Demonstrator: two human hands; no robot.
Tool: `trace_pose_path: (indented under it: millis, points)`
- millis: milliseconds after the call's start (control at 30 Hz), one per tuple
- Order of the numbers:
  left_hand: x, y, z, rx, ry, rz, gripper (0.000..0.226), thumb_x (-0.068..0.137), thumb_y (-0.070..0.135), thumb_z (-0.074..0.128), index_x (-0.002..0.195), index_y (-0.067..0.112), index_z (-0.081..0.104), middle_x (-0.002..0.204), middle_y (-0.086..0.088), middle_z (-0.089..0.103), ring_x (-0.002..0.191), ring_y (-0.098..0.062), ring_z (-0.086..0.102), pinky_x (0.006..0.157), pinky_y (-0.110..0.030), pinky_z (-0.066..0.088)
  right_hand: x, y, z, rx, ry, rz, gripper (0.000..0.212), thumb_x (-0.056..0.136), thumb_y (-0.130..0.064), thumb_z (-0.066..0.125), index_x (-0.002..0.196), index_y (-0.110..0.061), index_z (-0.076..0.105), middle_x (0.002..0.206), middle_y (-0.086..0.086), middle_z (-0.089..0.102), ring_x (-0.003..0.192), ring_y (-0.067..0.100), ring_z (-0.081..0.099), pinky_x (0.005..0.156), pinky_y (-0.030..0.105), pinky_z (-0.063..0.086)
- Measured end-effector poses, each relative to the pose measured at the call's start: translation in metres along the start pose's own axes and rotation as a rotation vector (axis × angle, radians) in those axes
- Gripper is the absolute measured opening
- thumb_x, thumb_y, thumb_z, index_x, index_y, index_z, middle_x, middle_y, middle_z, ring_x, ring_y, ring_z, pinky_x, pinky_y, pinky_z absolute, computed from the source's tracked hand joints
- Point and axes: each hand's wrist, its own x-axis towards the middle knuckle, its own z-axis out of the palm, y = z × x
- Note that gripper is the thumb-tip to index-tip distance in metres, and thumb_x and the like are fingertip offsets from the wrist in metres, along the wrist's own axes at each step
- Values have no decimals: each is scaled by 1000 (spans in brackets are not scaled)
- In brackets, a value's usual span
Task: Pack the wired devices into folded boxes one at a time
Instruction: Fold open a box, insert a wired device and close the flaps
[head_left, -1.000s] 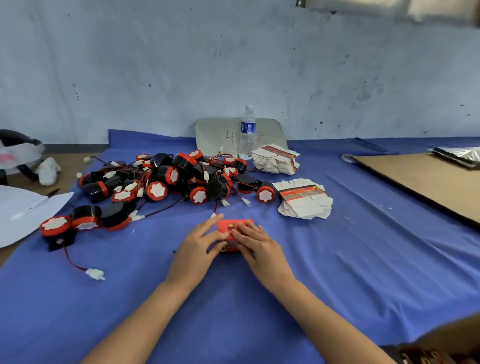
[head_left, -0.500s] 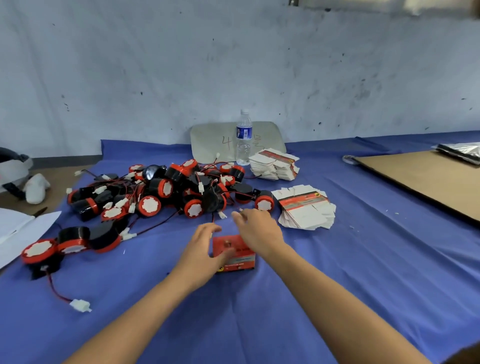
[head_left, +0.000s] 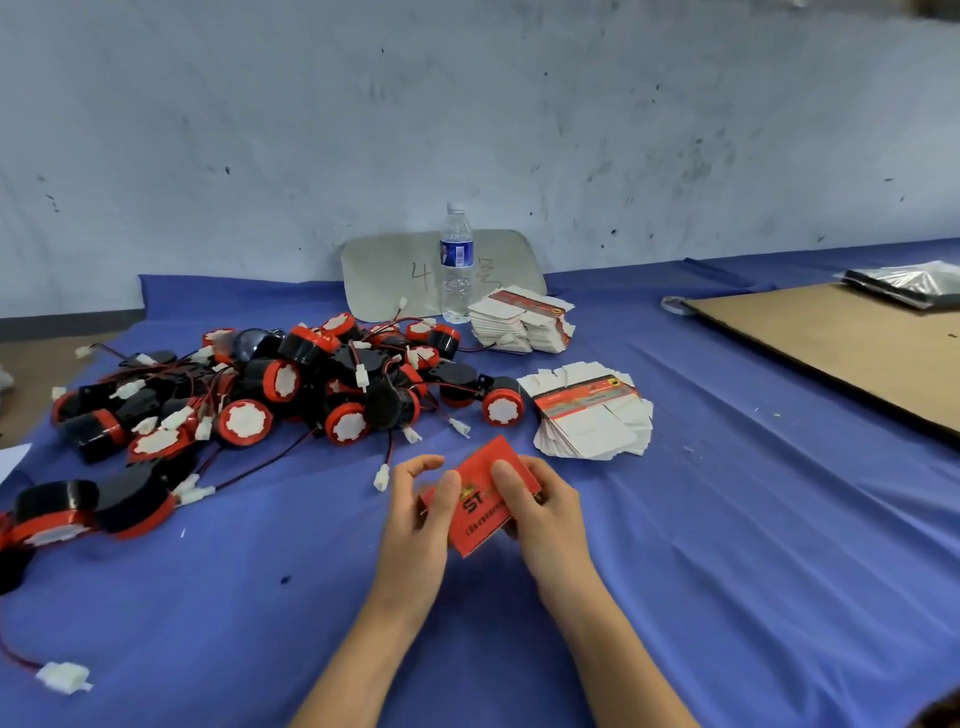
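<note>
Holding red box (head_left: 480, 499) in both hands | left hand (head_left: 415, 512) fingers curled on it | right hand (head_left: 545, 514) fingers gripping it

A small red printed cardboard box (head_left: 483, 496) is closed and tilted at centre. The pile of black-and-red round wired devices (head_left: 291, 384) lies at ten o'clock; flat white-and-red box blanks (head_left: 589, 415) are stacked at one o'clock.

Light was even, cool and fairly dim, casting only soft shadows. Wide-angle bending curved the desk (head_left: 727, 519) edges, and the whole frame looked slightly soft, blurrier at the left margin.
</note>
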Motion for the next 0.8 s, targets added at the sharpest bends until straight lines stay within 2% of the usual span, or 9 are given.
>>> trace_pose_path:
  millis: [67,167,233,300,400,533,667,733,800]
  points:
    - [2,-2,-1,30,54,-1,45,74,57,50,101,22,61,78,3,70,78,-18,68,71,-38,56,-1,0,-2,-52,-31,-51,34,73,-38,69,93,-12,66,69,-8,67,57,-2,57,52,12,42]
    - [2,-5,-3,2,59,21,44,77,54,54,97,16,64,83,-1,70,83,-30,69,74,-54,57,-3,2,-1,-48,-41,-76,34,74,-38,69,97,-13,66,77,-5,71,64,-1,60,56,12,44]
    - [2,-7,-5,2,59,42,41,80,52,54,101,17,63,86,1,70,84,-28,69,73,-50,58,-4,3,3,-1,-35,-61,38,73,-38,71,103,-16,66,85,-2,72,70,0,62,61,14,47]
    - [3,-10,-4,-9,45,47,39,81,52,54,103,21,61,89,3,70,83,-20,69,67,-34,57,-3,7,6,100,-33,13,46,69,-37,74,110,-19,64,95,0,73,82,6,67,71,21,53]
    - [0,-14,2,-146,-55,-70,47,76,53,57,109,19,55,96,-1,70,84,-11,67,66,-24,54,-1,7,4,131,-65,71,43,68,-37,76,104,-15,69,97,6,74,89,15,68,79,29,55]
    - [2,-14,2,-104,-60,-80,50,81,54,67,108,14,57,105,-12,67,88,-18,65,71,-33,53,-3,2,-1,37,-88,-15,33,71,-28,75,100,-13,71,93,2,75,85,9,69,72,19,52]
    - [2,-11,-1,-39,-11,-23,53,81,64,49,102,18,65,90,-3,74,80,-18,71,59,-24,55,-12,1,2,-132,-217,-3,27,78,-30,74,102,-22,66,97,-2,73,91,10,68,76,23,54]
    - [2,-12,-3,-79,-19,-41,62,75,66,45,105,16,64,89,-4,75,78,-20,72,58,-29,57,-18,0,2,-149,-296,27,33,79,-31,75,108,-26,61,99,-7,70,94,11,67,77,26,55]
    - [0,-12,-4,-100,-62,-49,61,77,67,45,109,18,64,93,-7,74,85,-26,72,68,-40,59,-28,-2,0,-170,-278,25,40,77,-29,78,111,-29,58,99,-9,69,96,15,67,81,31,58]
